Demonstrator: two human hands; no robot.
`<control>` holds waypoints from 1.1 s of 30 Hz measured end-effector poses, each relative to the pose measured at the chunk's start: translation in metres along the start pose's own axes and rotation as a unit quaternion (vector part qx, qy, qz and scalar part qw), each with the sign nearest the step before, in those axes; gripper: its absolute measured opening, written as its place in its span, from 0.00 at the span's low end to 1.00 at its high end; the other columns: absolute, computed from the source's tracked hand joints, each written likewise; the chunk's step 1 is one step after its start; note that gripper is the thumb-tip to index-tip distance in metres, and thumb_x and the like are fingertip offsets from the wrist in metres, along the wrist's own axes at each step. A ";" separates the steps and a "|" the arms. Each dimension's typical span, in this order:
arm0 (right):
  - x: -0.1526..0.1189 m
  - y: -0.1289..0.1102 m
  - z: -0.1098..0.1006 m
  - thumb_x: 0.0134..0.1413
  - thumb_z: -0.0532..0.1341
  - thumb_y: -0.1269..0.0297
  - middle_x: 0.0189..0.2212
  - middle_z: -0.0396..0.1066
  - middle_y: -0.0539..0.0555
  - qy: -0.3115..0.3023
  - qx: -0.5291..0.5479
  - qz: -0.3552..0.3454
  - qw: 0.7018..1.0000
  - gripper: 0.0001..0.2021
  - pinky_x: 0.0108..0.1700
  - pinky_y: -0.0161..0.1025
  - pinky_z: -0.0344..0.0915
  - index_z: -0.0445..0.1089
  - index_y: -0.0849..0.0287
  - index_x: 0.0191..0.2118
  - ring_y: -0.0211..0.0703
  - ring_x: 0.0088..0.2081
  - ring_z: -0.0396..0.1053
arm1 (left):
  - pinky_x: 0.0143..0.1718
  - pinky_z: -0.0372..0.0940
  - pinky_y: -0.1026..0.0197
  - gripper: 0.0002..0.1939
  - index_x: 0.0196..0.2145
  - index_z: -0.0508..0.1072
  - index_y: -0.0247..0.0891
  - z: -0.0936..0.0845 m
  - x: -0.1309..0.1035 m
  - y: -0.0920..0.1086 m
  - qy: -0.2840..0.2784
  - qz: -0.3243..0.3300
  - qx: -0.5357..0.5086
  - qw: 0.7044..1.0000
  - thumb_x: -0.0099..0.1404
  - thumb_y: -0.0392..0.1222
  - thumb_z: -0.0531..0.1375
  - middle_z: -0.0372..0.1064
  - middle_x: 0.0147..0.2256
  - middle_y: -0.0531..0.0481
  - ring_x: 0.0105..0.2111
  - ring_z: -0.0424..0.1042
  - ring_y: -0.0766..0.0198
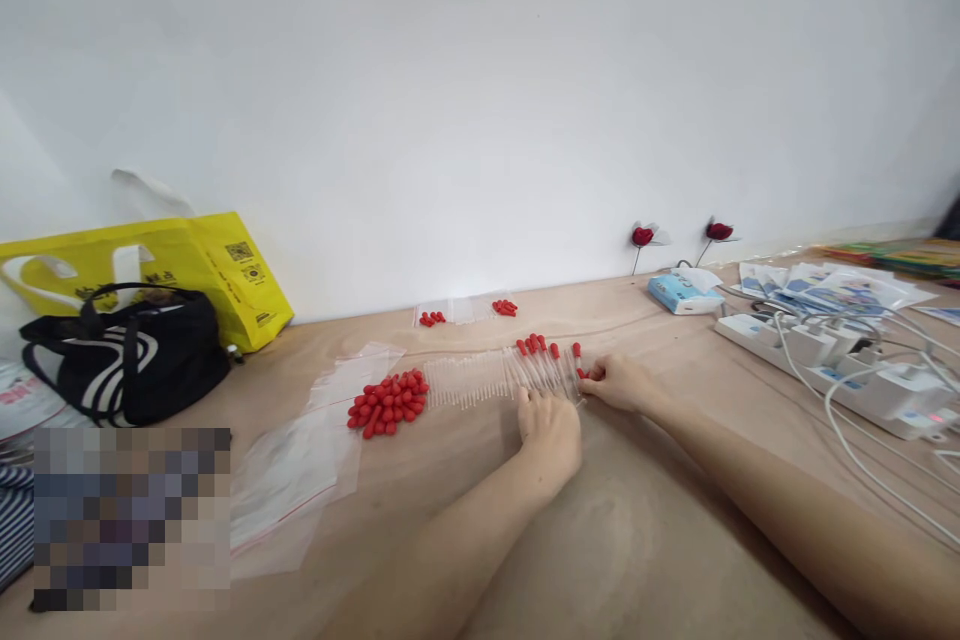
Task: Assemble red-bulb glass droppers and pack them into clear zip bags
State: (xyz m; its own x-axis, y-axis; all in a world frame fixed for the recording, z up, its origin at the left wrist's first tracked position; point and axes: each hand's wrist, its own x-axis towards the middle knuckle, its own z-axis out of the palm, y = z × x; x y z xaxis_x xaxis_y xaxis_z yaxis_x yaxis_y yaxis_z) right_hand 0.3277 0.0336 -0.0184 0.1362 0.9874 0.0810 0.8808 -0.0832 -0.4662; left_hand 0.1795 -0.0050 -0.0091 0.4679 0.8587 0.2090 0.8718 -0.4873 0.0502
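Observation:
A row of thin clear tubes [465, 380] lies side by side on the table, like dropper tubes. Several tubes at the right end carry red rubber bulbs [534, 344] on their far ends. My left hand [550, 435] rests over the near ends of these tubes, fingers bent and close together; what lies under the fingertips is hidden. At the right end of the row, my right hand [622, 383] pinches a red bulb [581, 374], partly covered by the fingers. A heap of loose red bulbs [386, 405] sits left of the row.
Clear zip bags [300, 480] lie at the left, with another bag [465, 310] and a few red bulbs by the wall. A yellow bag [251, 305] and black bag [172, 370] stand left. Rightward are a tissue pack [684, 294], power strip [892, 395] and cables.

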 end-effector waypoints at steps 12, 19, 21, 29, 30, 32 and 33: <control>-0.026 -0.044 0.034 0.43 0.59 0.67 0.25 0.69 0.51 0.021 0.267 -0.278 0.923 0.04 0.31 0.34 0.62 0.66 0.61 0.28 0.37 0.27 0.65 | 0.44 0.48 0.55 0.07 0.31 0.66 0.38 -0.025 -0.071 -0.132 0.156 0.133 -0.108 0.973 0.63 0.36 0.49 0.71 0.29 0.53 0.30 0.68 0.66; -0.036 -0.073 0.050 0.49 0.57 0.68 0.30 0.70 0.53 -0.023 0.242 -0.372 0.896 0.06 0.34 0.35 0.62 0.70 0.59 0.34 0.37 0.31 0.65 | 0.45 0.48 0.55 0.10 0.36 0.68 0.40 -0.015 -0.074 -0.145 0.179 0.134 -0.130 0.966 0.64 0.36 0.48 0.73 0.32 0.53 0.31 0.69 0.67; -0.037 -0.074 0.049 0.49 0.57 0.68 0.30 0.70 0.53 -0.026 0.250 -0.368 0.895 0.06 0.33 0.35 0.62 0.70 0.59 0.34 0.37 0.31 0.65 | 0.46 0.48 0.55 0.10 0.36 0.69 0.40 -0.014 -0.073 -0.144 0.178 0.135 -0.129 0.966 0.64 0.35 0.48 0.73 0.32 0.53 0.31 0.69 0.67; -0.045 -0.078 0.044 0.49 0.57 0.67 0.28 0.68 0.51 -0.047 0.274 -0.376 0.884 0.04 0.32 0.33 0.62 0.69 0.58 0.32 0.35 0.29 0.65 | 0.46 0.48 0.54 0.11 0.36 0.69 0.40 -0.014 -0.072 -0.141 0.175 0.145 -0.128 0.965 0.65 0.36 0.47 0.73 0.32 0.51 0.31 0.70 0.67; -0.046 -0.078 0.044 0.49 0.57 0.68 0.28 0.68 0.51 -0.045 0.273 -0.375 0.885 0.04 0.32 0.33 0.62 0.68 0.58 0.31 0.35 0.29 0.64 | 0.46 0.48 0.54 0.12 0.36 0.69 0.40 -0.013 -0.072 -0.141 0.176 0.147 -0.130 0.965 0.65 0.36 0.47 0.73 0.32 0.51 0.31 0.70 0.67; -0.047 -0.078 0.045 0.49 0.57 0.69 0.26 0.67 0.50 -0.046 0.271 -0.372 0.886 0.03 0.30 0.32 0.61 0.67 0.59 0.30 0.34 0.27 0.63 | 0.45 0.48 0.54 0.13 0.37 0.69 0.41 -0.012 -0.071 -0.140 0.177 0.152 -0.129 0.964 0.65 0.35 0.46 0.73 0.32 0.52 0.30 0.69 0.67; -0.047 -0.077 0.045 0.48 0.57 0.69 0.25 0.67 0.49 -0.048 0.270 -0.369 0.888 0.02 0.29 0.31 0.61 0.67 0.59 0.30 0.34 0.26 0.62 | 0.45 0.48 0.54 0.13 0.38 0.70 0.42 -0.011 -0.071 -0.140 0.176 0.154 -0.127 0.964 0.65 0.35 0.46 0.73 0.32 0.52 0.30 0.69 0.67</control>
State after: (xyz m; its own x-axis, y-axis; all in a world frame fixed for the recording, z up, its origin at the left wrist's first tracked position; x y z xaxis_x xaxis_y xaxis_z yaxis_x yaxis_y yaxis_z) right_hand 0.2329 -0.0002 -0.0259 -0.4510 0.7549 0.4761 0.3648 0.6427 -0.6736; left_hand 0.0229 0.0008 -0.0197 0.5822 0.5819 0.5678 0.6143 -0.7723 0.1617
